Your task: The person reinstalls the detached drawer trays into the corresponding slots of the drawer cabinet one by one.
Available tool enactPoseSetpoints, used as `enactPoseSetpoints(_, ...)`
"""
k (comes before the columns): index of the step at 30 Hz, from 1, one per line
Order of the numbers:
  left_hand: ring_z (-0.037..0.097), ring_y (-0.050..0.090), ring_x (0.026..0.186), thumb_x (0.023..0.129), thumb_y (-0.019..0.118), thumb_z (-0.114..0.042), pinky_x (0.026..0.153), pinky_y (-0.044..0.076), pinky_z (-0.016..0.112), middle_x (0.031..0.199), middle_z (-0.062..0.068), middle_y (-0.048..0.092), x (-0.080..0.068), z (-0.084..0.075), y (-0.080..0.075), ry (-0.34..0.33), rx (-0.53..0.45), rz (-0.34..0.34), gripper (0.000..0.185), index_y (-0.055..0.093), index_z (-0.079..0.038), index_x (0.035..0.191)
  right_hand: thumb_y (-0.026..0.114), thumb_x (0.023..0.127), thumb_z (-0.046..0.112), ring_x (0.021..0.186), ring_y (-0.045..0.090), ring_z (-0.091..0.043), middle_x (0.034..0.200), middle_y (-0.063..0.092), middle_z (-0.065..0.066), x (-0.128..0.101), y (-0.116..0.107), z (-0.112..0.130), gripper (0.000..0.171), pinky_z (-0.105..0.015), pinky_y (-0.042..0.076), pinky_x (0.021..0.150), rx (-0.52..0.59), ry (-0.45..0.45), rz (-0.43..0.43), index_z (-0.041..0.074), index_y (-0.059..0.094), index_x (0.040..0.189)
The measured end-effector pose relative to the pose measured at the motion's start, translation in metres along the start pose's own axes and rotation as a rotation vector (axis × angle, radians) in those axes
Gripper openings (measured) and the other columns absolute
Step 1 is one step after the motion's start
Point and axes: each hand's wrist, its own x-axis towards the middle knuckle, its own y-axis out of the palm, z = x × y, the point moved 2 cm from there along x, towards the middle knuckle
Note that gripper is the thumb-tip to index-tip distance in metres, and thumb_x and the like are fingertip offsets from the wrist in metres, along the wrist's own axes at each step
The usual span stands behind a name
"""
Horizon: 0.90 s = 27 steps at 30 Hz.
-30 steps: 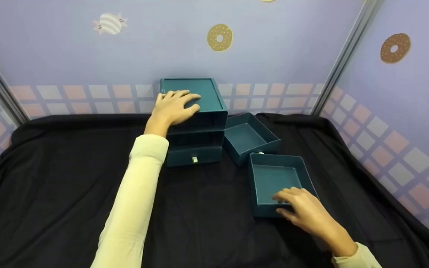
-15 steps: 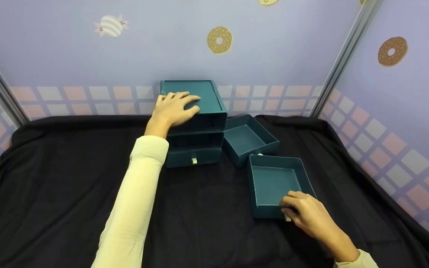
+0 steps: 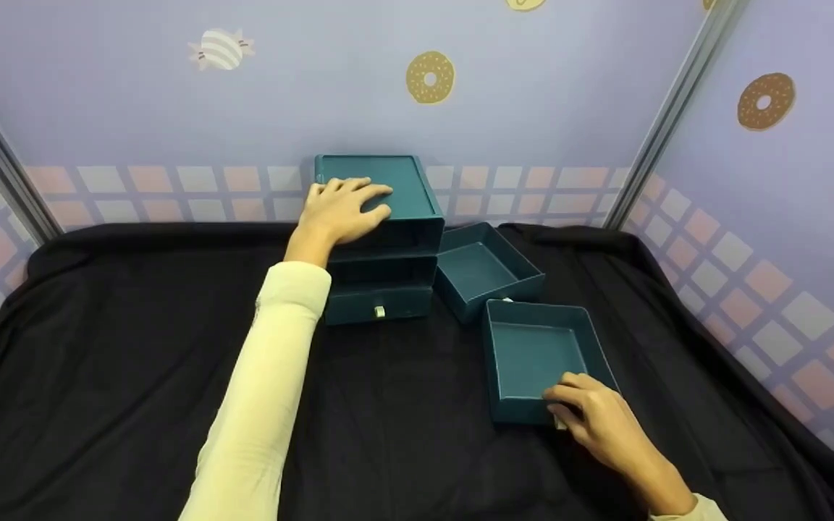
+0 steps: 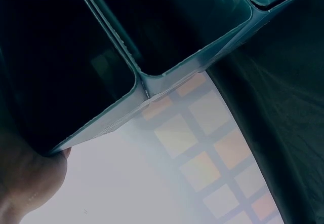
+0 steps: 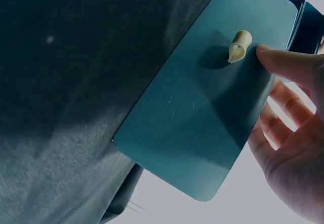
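Head view: right hand (image 3: pixel 601 420) curls its fingers (image 3: pixel 565 394) over the front wall of the near drawer (image 3: pixel 536 354), thumb beside the small beige tab (image 5: pixel 239 45) seen from the wrist. Left hand (image 3: pixel 341 206), fingers straight and slightly spread, rests flat on the teal cabinet (image 3: pixel 381 239). A second drawer (image 3: pixel 486 264) lies between them on the black cloth (image 3: pixel 98 325).

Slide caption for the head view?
Left hand rests atop teal drawer cabinet; right hand grips the nearer removed drawer.
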Motion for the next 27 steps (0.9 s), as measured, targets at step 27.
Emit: enactPoseSetpoints(27, 0.035, 0.026, 0.158, 0.108, 0.037, -0.054, 0.124, 0.018, 0.062, 0.174, 0.002, 0.031, -0.001, 0.000, 0.002, -0.004, 0.023, -0.025, 0.057, 0.042, -0.039, 0.163, 0.086, 0.082, -0.001, 0.079, 0.051, -0.001, 0.086, 0.061, 0.016, 0.019, -0.017, 0.041, 0.027, -0.015, 0.042, 0.076, 0.108, -0.179, -0.026, 0.021, 0.081, 0.098)
